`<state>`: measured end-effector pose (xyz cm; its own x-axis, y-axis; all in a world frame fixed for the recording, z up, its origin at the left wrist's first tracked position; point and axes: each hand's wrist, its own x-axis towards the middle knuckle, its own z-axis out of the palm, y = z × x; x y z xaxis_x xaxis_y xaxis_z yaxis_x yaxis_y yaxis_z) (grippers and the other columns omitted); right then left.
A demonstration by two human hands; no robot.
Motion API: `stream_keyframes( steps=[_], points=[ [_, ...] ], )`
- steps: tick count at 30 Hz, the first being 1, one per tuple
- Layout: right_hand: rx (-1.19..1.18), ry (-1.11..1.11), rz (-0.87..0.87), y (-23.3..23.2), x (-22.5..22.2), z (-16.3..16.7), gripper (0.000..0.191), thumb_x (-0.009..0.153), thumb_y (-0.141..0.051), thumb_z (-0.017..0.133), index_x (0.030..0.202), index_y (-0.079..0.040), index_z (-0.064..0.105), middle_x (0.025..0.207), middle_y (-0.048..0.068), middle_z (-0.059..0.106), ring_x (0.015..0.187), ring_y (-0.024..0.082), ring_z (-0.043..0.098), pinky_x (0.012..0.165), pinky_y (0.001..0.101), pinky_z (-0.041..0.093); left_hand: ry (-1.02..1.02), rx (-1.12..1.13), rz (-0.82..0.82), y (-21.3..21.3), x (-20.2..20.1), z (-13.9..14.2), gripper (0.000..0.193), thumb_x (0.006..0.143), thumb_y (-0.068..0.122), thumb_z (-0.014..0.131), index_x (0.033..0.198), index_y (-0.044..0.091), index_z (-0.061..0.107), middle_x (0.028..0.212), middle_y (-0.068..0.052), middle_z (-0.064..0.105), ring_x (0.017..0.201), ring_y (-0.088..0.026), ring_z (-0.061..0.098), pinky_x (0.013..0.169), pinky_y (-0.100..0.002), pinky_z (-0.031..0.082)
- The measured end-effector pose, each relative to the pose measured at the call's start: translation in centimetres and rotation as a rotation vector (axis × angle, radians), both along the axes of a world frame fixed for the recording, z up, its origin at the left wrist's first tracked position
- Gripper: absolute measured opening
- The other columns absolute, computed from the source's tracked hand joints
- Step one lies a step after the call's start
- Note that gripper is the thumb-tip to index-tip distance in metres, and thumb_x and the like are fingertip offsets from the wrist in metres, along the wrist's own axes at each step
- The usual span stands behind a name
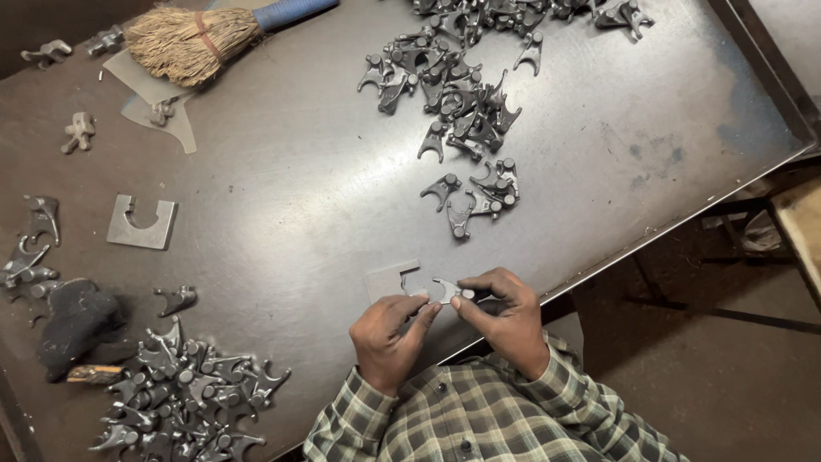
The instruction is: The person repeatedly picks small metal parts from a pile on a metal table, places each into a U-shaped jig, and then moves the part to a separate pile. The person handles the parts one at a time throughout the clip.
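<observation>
At the near edge of the dark steel tabletop (299, 197), my left hand (389, 334) and right hand (505, 312) share a narrow fingertip grip on one small grey forked metal part (448, 290), held against a flat grey notched gauge plate (392, 278). Heaps of like parts lie at the near-left corner (184, 393) and far edge (462, 94).

At the lower centre of the frame, the left hand (389, 329) and right hand (505, 312) pinch a small forked metal part (446, 289) against a flat notched plate (392, 279), apparently touching it. Heaps of similar parts lie at the upper centre (462, 94) and lower left (184, 398) of the dark tabletop (282, 188). A straw brush (192, 38) sits upper left.
</observation>
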<state>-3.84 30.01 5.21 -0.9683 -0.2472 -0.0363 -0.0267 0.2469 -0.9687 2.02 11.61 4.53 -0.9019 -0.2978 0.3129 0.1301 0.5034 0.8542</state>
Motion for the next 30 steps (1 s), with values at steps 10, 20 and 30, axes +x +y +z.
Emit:
stream_keyframes(
  steps=[10, 20, 30],
  points=[
    [0.013, 0.034, -0.004, -0.4, 0.1, 0.4, 0.022, 0.081, -0.008, 0.083, 0.101, 0.000, 0.077, 0.091, 0.005, 0.067, 0.077, 0.010, 0.071, 0.064, 0.0210, 0.065, -0.136, 0.134, 0.027, 0.3, 0.4, 0.6, 0.016, 0.088, 0.024, 0.081, 0.091, 0.008, 0.079, 0.084, -0.007, 0.078, 0.072, -0.016, 0.076, 0.062, -0.028, 0.061],
    [0.265, 0.241, 0.072, 0.2, -2.3, -1.6, 0.026, 0.083, -0.013, 0.082, 0.106, -0.003, 0.076, 0.098, 0.010, 0.074, 0.083, 0.019, 0.074, 0.070, 0.0293, 0.062, -0.256, -0.394, -0.092, -3.2, -0.9, -1.7, 0.053, 0.074, 0.046, 0.086, 0.110, 0.009, 0.076, 0.110, -0.015, 0.070, 0.101, -0.027, 0.066, 0.082, -0.041, 0.059],
    [0.459, 0.443, 0.259, -0.8, -3.4, -2.9, 0.033, 0.079, -0.017, 0.084, 0.109, -0.005, 0.076, 0.103, 0.013, 0.070, 0.097, 0.029, 0.065, 0.082, 0.0408, 0.055, -0.373, -0.445, -0.304, -6.6, -2.6, -2.8, 0.079, 0.064, 0.047, 0.091, 0.130, 0.011, 0.068, 0.124, -0.013, 0.059, 0.119, -0.031, 0.050, 0.098, -0.043, 0.053]
  ],
)
